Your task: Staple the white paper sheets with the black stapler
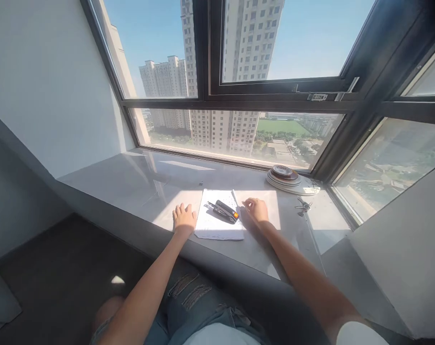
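Note:
My left hand [184, 218] lies flat on the window sill with its fingers apart, beside the left edge of a white pad of paper [217, 232] that carries dark marks. On the paper lie a long black object with small buttons and an orange end [226, 209] and a second slim black object with a metal-looking tip [220, 212]. Both are too small to name surely. Just right of the paper, my right hand [257, 210] rests on the sill with thumb and fingertips drawn together. Whatever may be in that pinch is too small to make out.
A stack of round, plate-like discs [284, 178] stands by the window at the right corner. In front of it lies a small metallic item with several arms [303, 206]. Dark window frames [275, 105] border the pale sill [106, 179], whose front edge faces my knees.

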Available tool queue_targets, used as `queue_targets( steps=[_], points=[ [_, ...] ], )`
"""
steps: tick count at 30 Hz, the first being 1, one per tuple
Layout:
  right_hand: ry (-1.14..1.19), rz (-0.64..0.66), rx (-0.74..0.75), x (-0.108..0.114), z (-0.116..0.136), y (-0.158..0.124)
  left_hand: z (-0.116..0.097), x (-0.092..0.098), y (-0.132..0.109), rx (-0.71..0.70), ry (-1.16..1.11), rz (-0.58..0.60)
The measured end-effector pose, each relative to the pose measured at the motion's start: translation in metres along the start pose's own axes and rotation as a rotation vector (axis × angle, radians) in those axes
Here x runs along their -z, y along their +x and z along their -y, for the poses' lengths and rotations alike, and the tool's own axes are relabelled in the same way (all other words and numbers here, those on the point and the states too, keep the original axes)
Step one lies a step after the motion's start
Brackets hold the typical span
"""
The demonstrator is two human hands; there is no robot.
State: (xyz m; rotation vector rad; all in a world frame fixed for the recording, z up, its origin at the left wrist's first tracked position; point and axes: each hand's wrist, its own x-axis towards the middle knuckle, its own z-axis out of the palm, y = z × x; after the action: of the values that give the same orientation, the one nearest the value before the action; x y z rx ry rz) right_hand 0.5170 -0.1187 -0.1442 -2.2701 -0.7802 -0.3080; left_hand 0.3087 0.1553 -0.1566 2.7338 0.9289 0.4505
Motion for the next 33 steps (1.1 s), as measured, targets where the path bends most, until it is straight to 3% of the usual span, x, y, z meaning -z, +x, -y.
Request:
queue_targets(
  steps=[5, 10, 19, 24, 29, 33],
  points=[
    [-0.158, 0.07, -0.062, 0.012, -0.002, 0.043, -0.007, 0.011, -0.002, 0.043, 0.064, 0.075],
    [-0.277, 0.109, -0.134, 0.0, -0.007, 0.085, -0.01, 0.012, -0.003, 0.054, 0.071, 0.084],
    [-0.377, 0.096, -0.082, -0.004, 0.002, 0.096, -0.007, 0.004, -0.003, 0.048, 0.024, 0.043],
    [-0.355, 0.2, 0.066, -0.025, 0.05, 0.114, -0.007, 0.004, -0.006, 0.039, 0.013, 0.02],
    [-0.312, 0.442, 0.261, -0.084, 0.12, 0.144, -0.006, 0.002, -0.008, 0.025, 0.014, -0.018],
    [-0.301, 0.511, 0.372, -0.123, 0.159, 0.161, -0.006, 0.0, -0.008, 0.017, 0.026, -0.03]
  ],
)
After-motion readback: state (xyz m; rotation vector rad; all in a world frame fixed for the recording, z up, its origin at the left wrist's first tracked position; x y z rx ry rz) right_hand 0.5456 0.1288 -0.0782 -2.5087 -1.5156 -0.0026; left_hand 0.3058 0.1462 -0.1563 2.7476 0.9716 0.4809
